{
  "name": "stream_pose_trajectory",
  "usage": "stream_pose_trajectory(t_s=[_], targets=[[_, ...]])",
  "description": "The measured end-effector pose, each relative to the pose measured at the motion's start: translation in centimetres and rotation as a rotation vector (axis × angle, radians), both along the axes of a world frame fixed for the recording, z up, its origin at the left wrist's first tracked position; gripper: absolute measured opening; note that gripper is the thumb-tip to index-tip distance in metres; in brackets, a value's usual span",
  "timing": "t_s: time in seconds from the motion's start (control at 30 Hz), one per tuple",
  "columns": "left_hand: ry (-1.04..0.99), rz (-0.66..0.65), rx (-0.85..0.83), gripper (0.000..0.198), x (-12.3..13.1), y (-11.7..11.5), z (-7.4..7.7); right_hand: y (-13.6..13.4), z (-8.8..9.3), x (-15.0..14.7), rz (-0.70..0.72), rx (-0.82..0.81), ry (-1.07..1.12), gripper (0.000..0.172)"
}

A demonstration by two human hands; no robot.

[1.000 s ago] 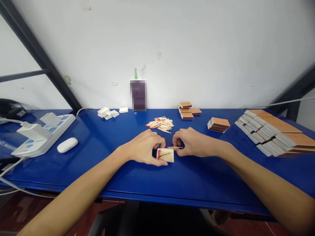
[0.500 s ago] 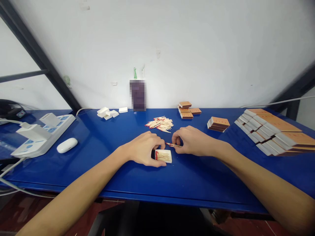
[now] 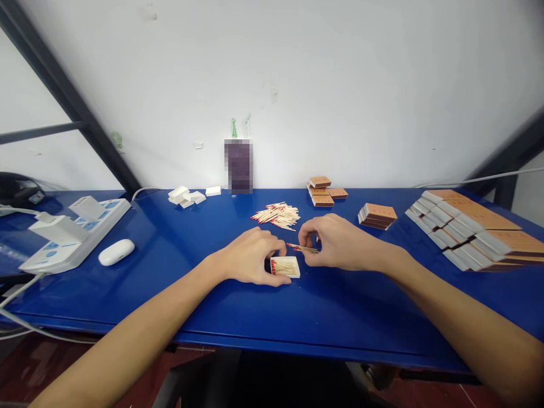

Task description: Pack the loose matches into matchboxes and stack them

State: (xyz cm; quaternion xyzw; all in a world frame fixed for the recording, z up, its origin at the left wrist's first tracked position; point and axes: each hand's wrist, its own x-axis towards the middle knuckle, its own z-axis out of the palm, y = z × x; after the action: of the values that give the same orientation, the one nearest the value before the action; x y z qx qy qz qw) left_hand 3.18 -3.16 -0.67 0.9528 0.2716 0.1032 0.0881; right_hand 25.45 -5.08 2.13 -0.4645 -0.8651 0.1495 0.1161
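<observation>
Pixelated dark object (image 3: 238,165) at 12 o'clock was unreadable; boxes stack (image 3: 476,228) at 3 o'clock probably ran off-frame.

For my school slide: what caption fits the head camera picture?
Left hand steadies a white tray of matches while right hand pinches a few matches above it.

tray (image 3: 285,266) by left hand: white
matches (image 3: 302,247) in right hand: pale, red-tipped
table (image 3: 178,294): blue
</observation>
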Motion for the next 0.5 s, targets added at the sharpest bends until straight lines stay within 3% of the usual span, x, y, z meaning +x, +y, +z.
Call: stream_pose_trajectory(t_s=[0.2,0.5], targets=[[-0.05,-0.015,-0.011,0.044,0.6,0.1,-0.7,-1.4,-0.4,-1.5,0.114,-0.019,0.122,0.013],[-0.055,-0.003,-0.014,0.055,0.4,0.3,-0.7,-0.6,-1.6,-1.5,0.077,-0.022,0.068,0.009]])
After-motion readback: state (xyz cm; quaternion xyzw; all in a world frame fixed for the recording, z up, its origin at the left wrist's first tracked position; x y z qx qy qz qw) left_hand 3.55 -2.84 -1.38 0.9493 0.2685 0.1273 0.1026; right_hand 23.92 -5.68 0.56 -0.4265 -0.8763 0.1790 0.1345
